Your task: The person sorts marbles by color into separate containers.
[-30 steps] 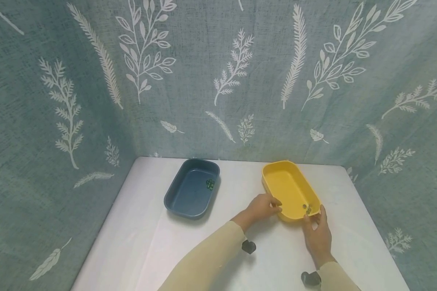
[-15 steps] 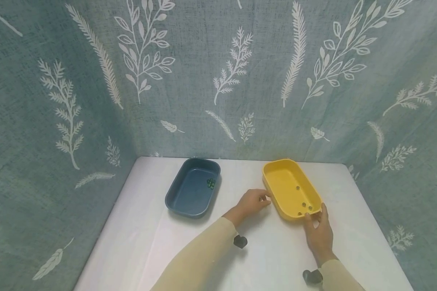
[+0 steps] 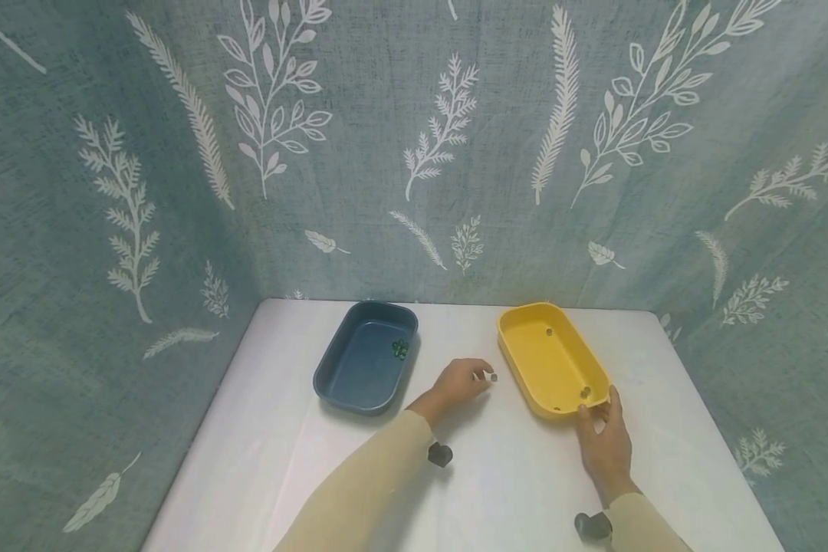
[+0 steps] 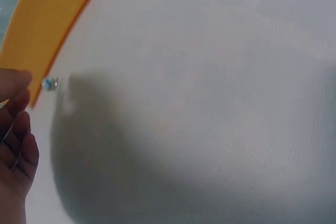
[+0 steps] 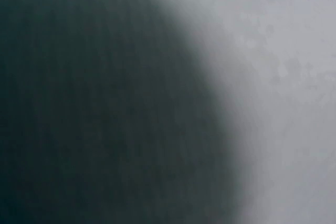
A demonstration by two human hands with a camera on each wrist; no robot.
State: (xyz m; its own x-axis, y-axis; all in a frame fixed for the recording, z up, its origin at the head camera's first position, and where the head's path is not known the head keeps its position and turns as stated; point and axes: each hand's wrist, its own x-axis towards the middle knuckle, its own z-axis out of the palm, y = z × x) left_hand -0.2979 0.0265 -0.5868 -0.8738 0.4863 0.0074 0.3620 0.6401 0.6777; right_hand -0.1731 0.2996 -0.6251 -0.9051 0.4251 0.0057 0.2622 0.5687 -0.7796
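My left hand [image 3: 464, 380] is over the table, left of the yellow tray [image 3: 548, 372], with thumb and fingers curved. A small glass marble [image 3: 494, 377] is right at the fingertips. In the left wrist view this marble [image 4: 50, 83], with a bluish swirl, appears just beyond the fingertips; whether they pinch it, I cannot tell. My right hand [image 3: 605, 445] grips the near right corner of the yellow tray, thumb against the near wall and fingers round the side. Several marbles [image 3: 585, 392] lie spread inside that tray. Only a dark blur and pale surface show in the right wrist view.
A dark blue tray [image 3: 362, 364] stands on the white table [image 3: 497, 498] to the left, with several green marbles [image 3: 400, 349] by its right wall. Leaf-patterned grey-green fabric [image 3: 359, 230] hangs behind and along both sides.
My left hand has moved left, from the yellow tray's near left edge to over the table, and a marble now shows at its fingertips. Marbles inside the tray have rolled apart. My right hand stays.
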